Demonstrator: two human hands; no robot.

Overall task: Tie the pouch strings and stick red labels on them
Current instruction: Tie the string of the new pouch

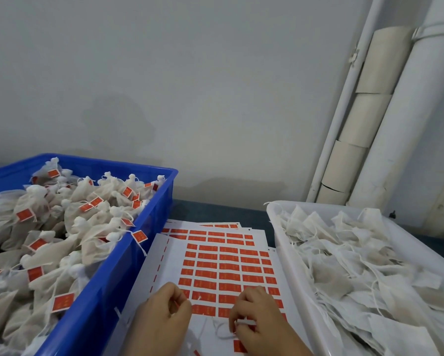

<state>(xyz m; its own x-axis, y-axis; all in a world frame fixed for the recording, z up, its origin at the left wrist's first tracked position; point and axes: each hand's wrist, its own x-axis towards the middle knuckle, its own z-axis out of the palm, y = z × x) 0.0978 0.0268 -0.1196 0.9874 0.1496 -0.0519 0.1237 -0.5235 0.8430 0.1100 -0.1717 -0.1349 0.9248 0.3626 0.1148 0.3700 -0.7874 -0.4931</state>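
My left hand (164,312) lies over the near edge of the sheet of red labels (226,268), fingers curled, pinching what looks like a thin red label edge. My right hand (256,317) pinches a white pouch string (222,330) that loops over the sheet below it. The pouch itself is hidden under my hands. A blue crate (128,273) on the left holds several tied pouches with red labels (61,227). A white tray (292,265) on the right holds several unlabelled white pouches (357,265).
More label sheets (215,227) lie stacked under the top one on the dark table (215,209). A grey wall stands behind. White pipes (408,124) and cardboard tubes (375,98) lean in the right corner.
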